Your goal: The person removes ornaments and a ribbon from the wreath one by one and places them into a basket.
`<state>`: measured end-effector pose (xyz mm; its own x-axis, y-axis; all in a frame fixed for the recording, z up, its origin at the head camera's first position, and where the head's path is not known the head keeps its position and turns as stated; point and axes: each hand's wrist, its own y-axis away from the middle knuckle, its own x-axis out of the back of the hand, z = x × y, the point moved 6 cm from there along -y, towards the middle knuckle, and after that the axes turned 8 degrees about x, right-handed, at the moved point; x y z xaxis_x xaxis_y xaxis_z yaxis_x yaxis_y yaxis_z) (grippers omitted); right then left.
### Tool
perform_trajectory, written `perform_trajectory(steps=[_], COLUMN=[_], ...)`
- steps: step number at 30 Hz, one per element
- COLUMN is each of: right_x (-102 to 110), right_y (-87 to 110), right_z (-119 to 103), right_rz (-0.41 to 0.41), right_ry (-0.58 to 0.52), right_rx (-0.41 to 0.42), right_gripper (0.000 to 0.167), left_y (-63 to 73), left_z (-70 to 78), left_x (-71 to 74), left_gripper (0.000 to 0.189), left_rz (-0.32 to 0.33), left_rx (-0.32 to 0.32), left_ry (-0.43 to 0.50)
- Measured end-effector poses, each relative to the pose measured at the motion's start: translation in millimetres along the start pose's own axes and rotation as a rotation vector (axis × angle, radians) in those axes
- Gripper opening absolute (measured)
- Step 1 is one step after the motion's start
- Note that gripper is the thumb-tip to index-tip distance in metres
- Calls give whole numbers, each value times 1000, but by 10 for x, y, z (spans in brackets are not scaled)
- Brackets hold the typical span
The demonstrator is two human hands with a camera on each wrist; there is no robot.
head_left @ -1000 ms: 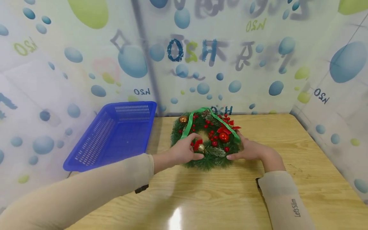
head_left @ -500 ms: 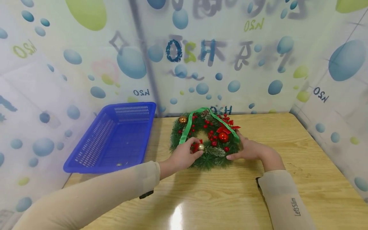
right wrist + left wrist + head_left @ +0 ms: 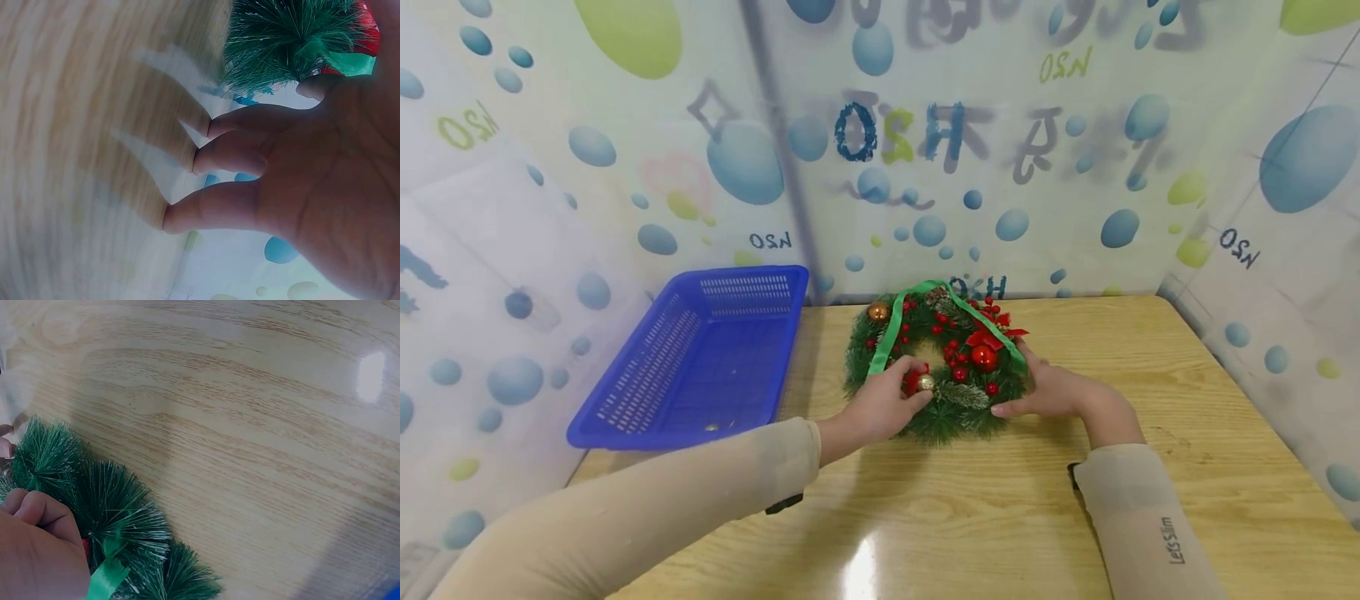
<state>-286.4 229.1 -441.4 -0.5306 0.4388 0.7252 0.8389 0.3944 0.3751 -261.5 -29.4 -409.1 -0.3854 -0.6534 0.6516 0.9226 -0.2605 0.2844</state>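
Note:
A green Christmas wreath (image 3: 940,425) lies on the wooden table, dressed with red berries, a red bauble (image 3: 984,358), a copper bauble (image 3: 877,312) and a green ribbon (image 3: 887,333). At its front left, my left hand (image 3: 880,407) pinches a small red bow (image 3: 913,382) beside a gold bauble (image 3: 926,382); the curled fingers partly hide the bow. My right hand (image 3: 1060,392) stays against the wreath's right side. In the right wrist view, several nearly straight fingers (image 3: 219,206) of that hand touch the tabletop beside the green needles (image 3: 287,44).
A blue plastic basket (image 3: 730,358) with slotted walls stands at the left of the table (image 3: 970,525), a small shiny object (image 3: 711,427) on its floor. A patterned wall (image 3: 1037,183) rises behind the table, with side walls left and right.
My left hand has come in from a wider spread and closed its thumb and fingers at the red bow. My right hand and the wreath have hardly moved.

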Motion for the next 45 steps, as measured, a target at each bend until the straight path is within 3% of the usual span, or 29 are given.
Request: perform_trajectory(steps=[11,28,34,39,45], right_x=[-6,-27,-28,-25,-25], right_y=[-11,-5,1,-9,2], right_z=[1,57,75,61,37], right_rz=[0,-2,-2,2,2], right_ry=[4,-2,4,8,4], right_rx=[0,3,-4,-3,0], right_gripper=[148,147,148,149,148], left_y=[37,205,238,254,309], left_z=[82,289,387,439,406], left_x=[25,291,530,832,1182], left_gripper=[39,34,35,37,35], left_rz=[2,42,80,122,194], left_rx=[-40,-70,-100,-77,-37], left_ry=[-9,10,66,144,111])
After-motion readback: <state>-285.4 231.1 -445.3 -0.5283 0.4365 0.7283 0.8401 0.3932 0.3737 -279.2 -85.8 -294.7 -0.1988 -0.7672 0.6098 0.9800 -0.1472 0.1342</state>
